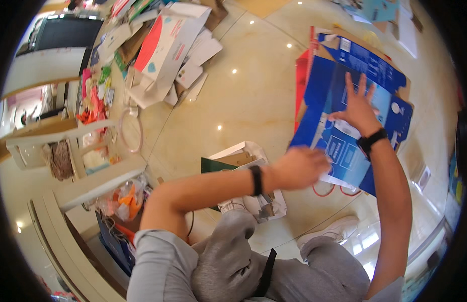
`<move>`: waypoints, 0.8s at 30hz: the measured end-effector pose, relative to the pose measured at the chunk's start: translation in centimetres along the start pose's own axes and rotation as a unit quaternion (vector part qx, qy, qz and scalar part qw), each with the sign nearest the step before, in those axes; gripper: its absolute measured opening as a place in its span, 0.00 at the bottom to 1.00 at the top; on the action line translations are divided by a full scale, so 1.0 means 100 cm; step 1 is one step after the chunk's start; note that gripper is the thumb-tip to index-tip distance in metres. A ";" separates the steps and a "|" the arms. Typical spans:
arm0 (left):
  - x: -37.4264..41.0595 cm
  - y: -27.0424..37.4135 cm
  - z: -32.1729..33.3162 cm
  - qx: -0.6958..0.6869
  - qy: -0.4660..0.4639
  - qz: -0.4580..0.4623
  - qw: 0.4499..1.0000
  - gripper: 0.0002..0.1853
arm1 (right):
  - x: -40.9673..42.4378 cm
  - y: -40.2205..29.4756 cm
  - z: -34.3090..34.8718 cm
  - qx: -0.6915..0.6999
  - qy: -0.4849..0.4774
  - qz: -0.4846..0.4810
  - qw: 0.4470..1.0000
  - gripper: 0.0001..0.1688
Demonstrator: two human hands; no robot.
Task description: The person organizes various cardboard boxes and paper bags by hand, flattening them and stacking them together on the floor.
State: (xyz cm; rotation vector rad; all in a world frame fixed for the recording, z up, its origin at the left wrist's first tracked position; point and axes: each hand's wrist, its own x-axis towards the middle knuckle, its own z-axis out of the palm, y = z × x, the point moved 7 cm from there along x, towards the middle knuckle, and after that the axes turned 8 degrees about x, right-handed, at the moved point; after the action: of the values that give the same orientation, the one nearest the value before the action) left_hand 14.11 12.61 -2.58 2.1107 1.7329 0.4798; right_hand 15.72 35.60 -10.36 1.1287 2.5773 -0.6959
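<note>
A flattened blue printed cardboard box (346, 151) lies on a stack of folded packaging on the floor, ahead and to the right. My right hand (358, 107) rests palm down on it, fingers spread, holding nothing. Close to the near left edge of the same box is my left hand (301, 168), its fingers curled and slightly blurred. Whether they pinch anything is hidden. From under the blue box, red card (301, 85) sticks out on the left, and red cord handles (324, 195) show at the near side.
Near my feet stands an open white box (252, 149) holding cardboard pieces. A heap of torn and folded cartons (161, 56) lies at the upper left. A white chair (105, 188) and bagged items (127, 202) are on the left. More flat packaging (384, 9) lies at the top right.
</note>
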 end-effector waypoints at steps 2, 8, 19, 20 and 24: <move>-0.039 -0.087 -0.049 -0.038 0.057 -0.067 0.995 0.21 | -0.005 -0.002 -0.005 -0.013 0.000 -0.021 1.000 0.92; -0.218 -0.359 -0.197 0.348 0.132 -0.463 0.805 0.38 | -0.003 -0.013 -0.006 -0.048 -0.019 -0.030 0.998 0.95; -0.220 -0.451 -0.178 0.248 -0.030 -0.572 0.781 0.54 | 0.008 -0.020 0.003 -0.101 -0.086 0.056 0.990 0.97; -0.212 -0.451 -0.177 0.239 -0.047 -0.559 0.792 0.53 | 0.010 -0.018 0.005 -0.106 -0.082 0.057 0.989 0.97; -0.201 -0.459 -0.148 0.341 -0.114 -0.542 0.760 0.43 | 0.011 -0.020 0.010 -0.115 -0.078 0.062 0.988 0.98</move>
State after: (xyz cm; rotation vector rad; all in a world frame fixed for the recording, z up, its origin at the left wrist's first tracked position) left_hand -36.14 2.03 -12.40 0.9681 2.7765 -0.8080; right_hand 13.54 34.61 -10.96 1.1024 2.3608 -0.4264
